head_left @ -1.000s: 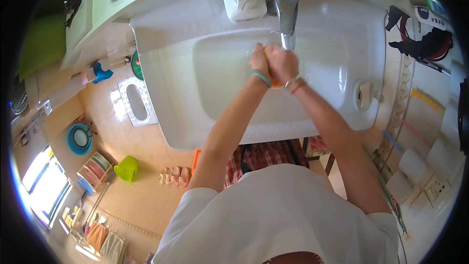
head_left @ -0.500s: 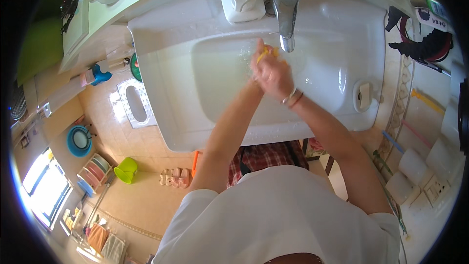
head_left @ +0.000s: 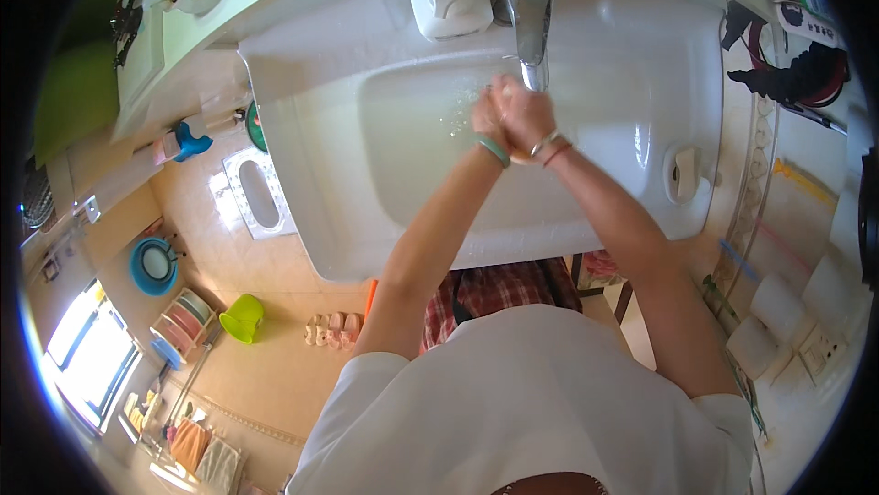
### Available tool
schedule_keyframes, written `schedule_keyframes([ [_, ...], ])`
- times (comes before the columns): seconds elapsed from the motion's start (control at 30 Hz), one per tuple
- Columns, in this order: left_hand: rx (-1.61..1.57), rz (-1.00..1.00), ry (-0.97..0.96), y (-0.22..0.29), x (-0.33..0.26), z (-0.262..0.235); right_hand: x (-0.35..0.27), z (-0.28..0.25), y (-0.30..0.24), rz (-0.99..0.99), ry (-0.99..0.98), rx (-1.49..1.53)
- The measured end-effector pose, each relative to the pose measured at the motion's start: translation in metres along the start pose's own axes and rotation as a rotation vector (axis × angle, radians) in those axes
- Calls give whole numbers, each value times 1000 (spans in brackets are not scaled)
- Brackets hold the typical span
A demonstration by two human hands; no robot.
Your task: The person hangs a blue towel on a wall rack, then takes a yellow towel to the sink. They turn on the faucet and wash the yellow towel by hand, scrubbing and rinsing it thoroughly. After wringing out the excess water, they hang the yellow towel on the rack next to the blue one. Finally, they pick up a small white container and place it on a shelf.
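Under the chrome faucet (head_left: 533,23) my two hands press together over the white sink (head_left: 403,179). My left hand (head_left: 485,118), a green bangle at its wrist, is closed and partly covered by the other. My right hand (head_left: 529,118) is clenched against it just below the spout, with a pale bangle and a red cord at the wrist. Both hands are a little blurred. What they hold between them is hidden; only a faint yellowish edge shows beneath the wrists. Water drops scatter to the left of the fingers.
A white lidded box (head_left: 450,5) stands on the sink's back ledge, left of the faucet. A bar of soap (head_left: 685,174) lies in the recess at the right. Beyond the left edge are a squat toilet (head_left: 256,193), a green bucket (head_left: 242,318) and pink slippers (head_left: 343,330).
My hands have shifted slightly right, closer under the spout. The yellow thing that showed between my fingers is now almost hidden. The green bangle has come into sight.
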State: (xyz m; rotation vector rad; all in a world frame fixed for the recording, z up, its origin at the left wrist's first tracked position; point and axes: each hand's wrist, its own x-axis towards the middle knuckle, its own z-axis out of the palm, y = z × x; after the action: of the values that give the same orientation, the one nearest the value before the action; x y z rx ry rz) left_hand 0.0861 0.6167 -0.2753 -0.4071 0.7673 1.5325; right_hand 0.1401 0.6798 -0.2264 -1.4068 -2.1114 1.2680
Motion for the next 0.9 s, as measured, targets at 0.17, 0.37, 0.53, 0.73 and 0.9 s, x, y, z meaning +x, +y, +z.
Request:
schedule_keyframes([
  [0.17,214,-55,413,7,-10,46,16,-26,4,151,5,-18],
  [0.37,217,252,157,-12,39,-51,-28,7,-34,-245,-83,-197],
  [0.53,320,19,446,7,-13,46,21,-27,25,160,-65,-65],
  [0.73,27,-22,220,37,-7,4,9,-34,34,308,-262,372],
  [0.9,63,-155,-37,32,23,-47,-58,-16,-45,-430,-147,-22],
])
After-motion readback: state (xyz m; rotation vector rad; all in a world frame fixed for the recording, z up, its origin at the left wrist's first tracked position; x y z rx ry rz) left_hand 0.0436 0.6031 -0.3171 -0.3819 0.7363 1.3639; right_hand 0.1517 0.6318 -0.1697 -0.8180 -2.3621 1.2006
